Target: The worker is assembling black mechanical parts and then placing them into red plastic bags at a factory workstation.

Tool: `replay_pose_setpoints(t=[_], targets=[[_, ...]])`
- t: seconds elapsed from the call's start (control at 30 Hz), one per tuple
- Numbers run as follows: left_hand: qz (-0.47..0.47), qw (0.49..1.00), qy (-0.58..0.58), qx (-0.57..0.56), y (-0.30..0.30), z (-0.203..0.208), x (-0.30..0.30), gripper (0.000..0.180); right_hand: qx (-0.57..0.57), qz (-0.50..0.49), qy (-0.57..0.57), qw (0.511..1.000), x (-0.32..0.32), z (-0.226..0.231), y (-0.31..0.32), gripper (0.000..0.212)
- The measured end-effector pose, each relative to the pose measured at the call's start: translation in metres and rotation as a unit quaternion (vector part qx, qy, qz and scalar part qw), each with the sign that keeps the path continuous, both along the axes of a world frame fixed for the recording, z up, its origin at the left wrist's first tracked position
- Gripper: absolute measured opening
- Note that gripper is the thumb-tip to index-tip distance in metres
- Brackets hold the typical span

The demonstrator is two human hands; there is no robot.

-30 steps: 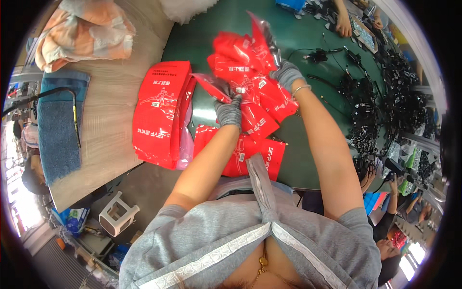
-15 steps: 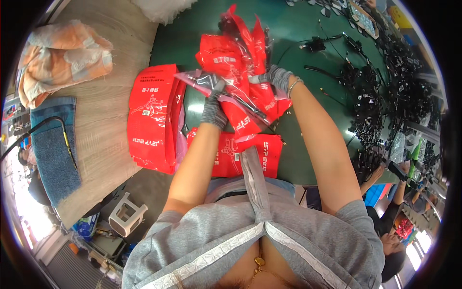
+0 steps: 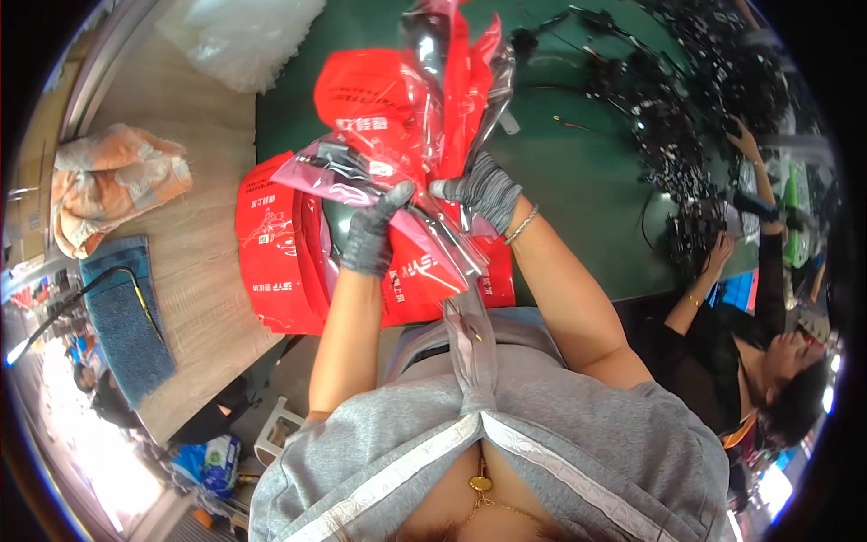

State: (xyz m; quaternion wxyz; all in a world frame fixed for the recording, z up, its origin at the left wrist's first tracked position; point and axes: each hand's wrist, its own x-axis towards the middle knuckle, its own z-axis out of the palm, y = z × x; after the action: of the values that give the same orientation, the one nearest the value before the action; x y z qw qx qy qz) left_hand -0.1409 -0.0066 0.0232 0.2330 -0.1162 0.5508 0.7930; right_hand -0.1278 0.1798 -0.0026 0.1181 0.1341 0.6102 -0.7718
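Held lot: several red plastic pouches (image 3: 361, 72) with some clear faces, gathered as a loose fanned bunch between both hands, above the table; black parts are seen inside.
Left gloved hand (image 3: 368, 237): closed on the lower left of the bunch, its thumb laid over clear film; the other fingertips are hidden.
Right gloved hand (image 3: 489, 193): closed on the right side of the bunch, its thumb pointed inward; the other fingertips are hidden behind plastic.
Pouch stack (image 3: 264, 294): red, laid just left of the left hand.
Green tabletop (image 3: 560, 212): placed beneath the bunch.
Black cable pile (image 3: 666, 144): heaped to the right, apart from the bunch; at its near end a co-worker's hand (image 3: 720, 255) is seen.
Slip risk: a pouch could be dropped, since slick film is gripped unevenly.
Spill risk: parts could be tipped out if any mouth is unsealed; seals cannot be made out.
Print: white lettering, a white line drawing and a small square code on the stack; lettering on the bunch is broken by creases.
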Motion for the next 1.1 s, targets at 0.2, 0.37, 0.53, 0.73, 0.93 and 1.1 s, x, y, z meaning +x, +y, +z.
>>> replay_pose_setpoints(t=[0.2, 0.37, 0.53, 0.73, 0.93, 1.1], targets=[[-0.027, 0.994, 0.108, -0.018, -0.008, 0.011, 0.033, 0.039, 0.088, -0.015, 0.160, 0.983, 0.044, 0.047, 0.006, 0.067], [-0.064, 0.992, 0.105, 0.034, 0.019, 0.048, 0.068, 0.042, 0.083, -0.125, 0.172, 0.974, 0.106, 0.071, 0.008, 0.053], [-0.260, 0.965, 0.001, 0.019, 0.020, 0.041, 0.107, 0.048, 0.042, -0.311, 0.082, 0.946, 0.203, 0.051, -0.027, 0.036], [-0.550, 0.832, -0.069, 0.025, -0.004, -0.016, 0.208, 0.036, -0.065, -0.595, 0.029, 0.800, 0.367, 0.030, -0.145, 0.051], [-0.713, 0.663, -0.202, -0.106, -0.045, -0.043, 0.359, 0.081, -0.194, -0.770, -0.050, 0.605, 0.508, 0.039, -0.276, 0.051], [-0.744, 0.573, -0.287, -0.189, -0.107, -0.088, 0.459, 0.049, -0.238, -0.802, -0.142, 0.529, 0.614, -0.008, -0.371, 0.050]])
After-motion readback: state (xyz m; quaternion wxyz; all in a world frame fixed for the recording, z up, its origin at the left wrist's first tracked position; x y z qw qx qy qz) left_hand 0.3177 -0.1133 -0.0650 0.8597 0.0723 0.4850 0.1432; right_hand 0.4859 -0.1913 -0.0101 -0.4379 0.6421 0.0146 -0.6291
